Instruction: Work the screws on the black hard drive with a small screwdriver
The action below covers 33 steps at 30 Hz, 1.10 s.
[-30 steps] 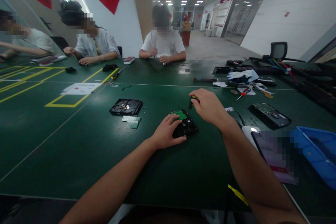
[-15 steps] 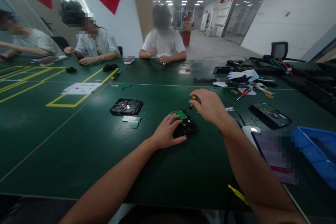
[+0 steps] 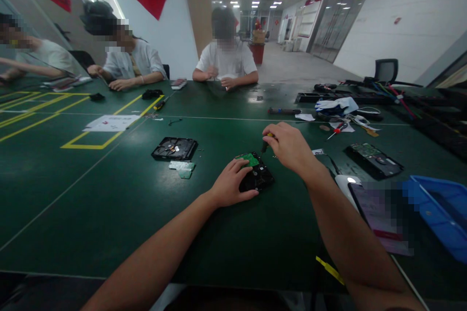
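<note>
A black hard drive (image 3: 261, 178) with a green circuit board (image 3: 250, 159) lies flat on the dark green table. My left hand (image 3: 230, 182) holds it down, fingers across its left side and board, thumb along the near edge. Above its far right corner, my right hand (image 3: 288, 145) grips a yellow and black screwdriver (image 3: 265, 144) by the handle. The shaft points down at the board's edge; whether its tip sits in a screw is too small to tell. To the left are an opened black drive casing (image 3: 175, 148) and a detached circuit board (image 3: 182, 168).
On the right lie another hard drive (image 3: 374, 160), a phone-like flat device (image 3: 379, 218), a blue bin (image 3: 441, 214) and a red screwdriver (image 3: 337, 129). Behind these are gloves (image 3: 336, 105) and cables. White paper (image 3: 111, 123) lies left. Several people sit across the table.
My right fingers have shifted slightly on the screwdriver handle, covering more of its yellow top. My left hand and the hard drive stay in place; the view moves a little.
</note>
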Tool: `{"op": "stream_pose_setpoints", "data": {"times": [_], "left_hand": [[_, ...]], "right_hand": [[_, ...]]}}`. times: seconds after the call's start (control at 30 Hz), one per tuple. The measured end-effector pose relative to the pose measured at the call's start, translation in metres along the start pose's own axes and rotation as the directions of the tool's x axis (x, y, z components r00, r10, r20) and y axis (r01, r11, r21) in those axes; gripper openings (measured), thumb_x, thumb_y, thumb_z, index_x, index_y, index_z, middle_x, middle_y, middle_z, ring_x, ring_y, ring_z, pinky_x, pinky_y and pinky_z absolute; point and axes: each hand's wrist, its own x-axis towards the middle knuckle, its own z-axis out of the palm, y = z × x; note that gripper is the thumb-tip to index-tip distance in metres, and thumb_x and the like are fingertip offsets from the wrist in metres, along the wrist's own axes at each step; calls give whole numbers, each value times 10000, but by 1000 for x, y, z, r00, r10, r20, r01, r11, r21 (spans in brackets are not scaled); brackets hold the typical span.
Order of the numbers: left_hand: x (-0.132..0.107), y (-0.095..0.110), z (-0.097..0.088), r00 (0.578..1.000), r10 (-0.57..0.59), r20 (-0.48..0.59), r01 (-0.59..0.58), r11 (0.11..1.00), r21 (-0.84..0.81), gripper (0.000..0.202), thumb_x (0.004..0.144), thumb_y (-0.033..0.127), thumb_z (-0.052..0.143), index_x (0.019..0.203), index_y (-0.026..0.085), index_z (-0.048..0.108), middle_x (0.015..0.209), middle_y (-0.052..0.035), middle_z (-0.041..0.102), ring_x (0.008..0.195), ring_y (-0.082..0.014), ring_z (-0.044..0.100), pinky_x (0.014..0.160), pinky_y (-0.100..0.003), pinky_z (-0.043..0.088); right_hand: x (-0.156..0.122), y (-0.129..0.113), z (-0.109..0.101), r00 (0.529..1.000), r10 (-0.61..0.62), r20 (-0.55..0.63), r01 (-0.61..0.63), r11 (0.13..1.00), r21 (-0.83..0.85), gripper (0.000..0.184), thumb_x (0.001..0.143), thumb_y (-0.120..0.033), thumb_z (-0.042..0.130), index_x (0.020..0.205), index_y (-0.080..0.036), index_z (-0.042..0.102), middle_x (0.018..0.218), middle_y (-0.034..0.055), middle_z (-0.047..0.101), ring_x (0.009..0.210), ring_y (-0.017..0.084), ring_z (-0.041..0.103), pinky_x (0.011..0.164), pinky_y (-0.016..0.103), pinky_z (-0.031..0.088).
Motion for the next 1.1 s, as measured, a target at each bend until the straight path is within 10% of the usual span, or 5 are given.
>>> {"op": "stream_pose_setpoints", "data": {"times": [0.4, 0.9, 1.1], "left_hand": [[1, 4, -6, 1000, -20, 8, 20, 999, -33, 775, 858, 678, 750, 1468, 235, 570, 1539, -153, 531, 1499, -394, 441, 1281, -627, 331], [0, 0, -1, 1000, 0, -5, 0, 1000, -13, 791, 867, 679, 745, 1475, 207, 564, 1547, -165, 518, 1503, -381, 435, 1289, -606, 326], [0, 2, -2, 1000, -9, 5, 9, 1000, -15, 796, 866, 690, 740, 1475, 209, 566, 1546, -164, 520, 1502, -380, 437, 1288, -593, 337]], "right_hand": [[1, -2, 1, 1000, -8, 5, 8, 1000, 9, 214, 1001, -145, 533, 1109, -195, 711, 1154, 115, 733, 1067, 258, 659, 945, 394, 477], [-2, -7, -2, 992, 123, -15, -124, 984, -130, 255, 988, -434, 681, 916, -189, 679, 912, 95, 699, 811, 249, 626, 729, 383, 435], [0, -2, 1, 1000, 31, 3, -31, 996, -82, 108, 995, -247, 655, 1074, -190, 704, 1085, 106, 727, 976, 259, 669, 840, 381, 476]]}}
